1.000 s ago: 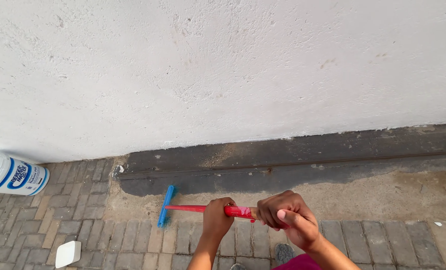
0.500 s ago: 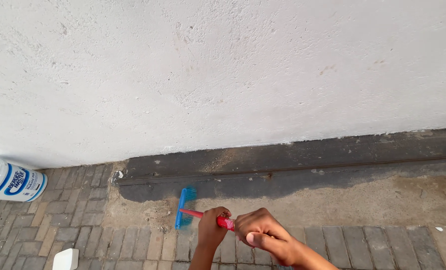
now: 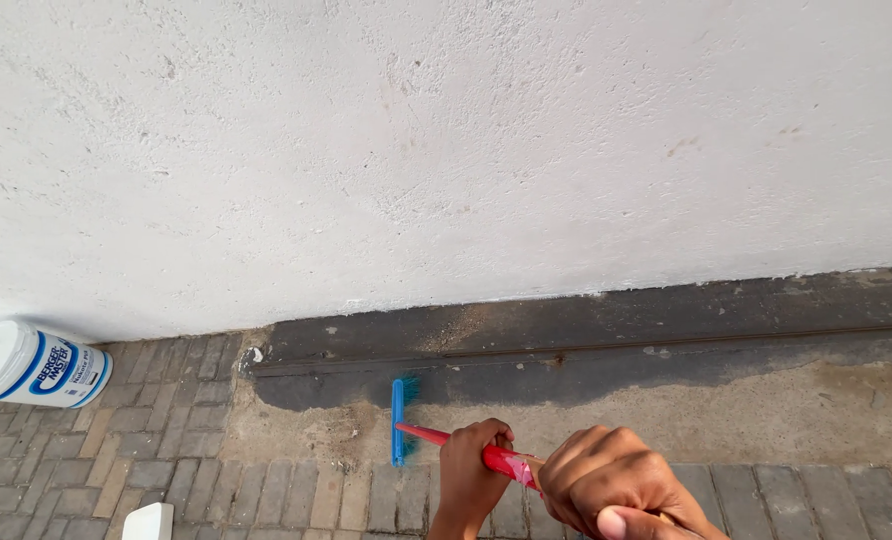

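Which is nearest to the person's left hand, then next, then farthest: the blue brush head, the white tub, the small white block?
From the left hand:
1. Blue brush head, just left of it.
2. Small white block, bottom left.
3. White tub, far left by the wall.

Grey brick-paved floor (image 3: 166,450) with a sandy concrete strip (image 3: 766,420) — a white paint bucket (image 3: 31,365) lies tipped, a blue bristle brush (image 3: 400,420) rests on it.

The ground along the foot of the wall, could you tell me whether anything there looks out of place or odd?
Yes. A white paint bucket lies tipped on its side on the brick paving, with no spill visible. The dark strip below the white wall has a ragged lower edge. Both the left hand and the right hand grip the red-handled blue brush.
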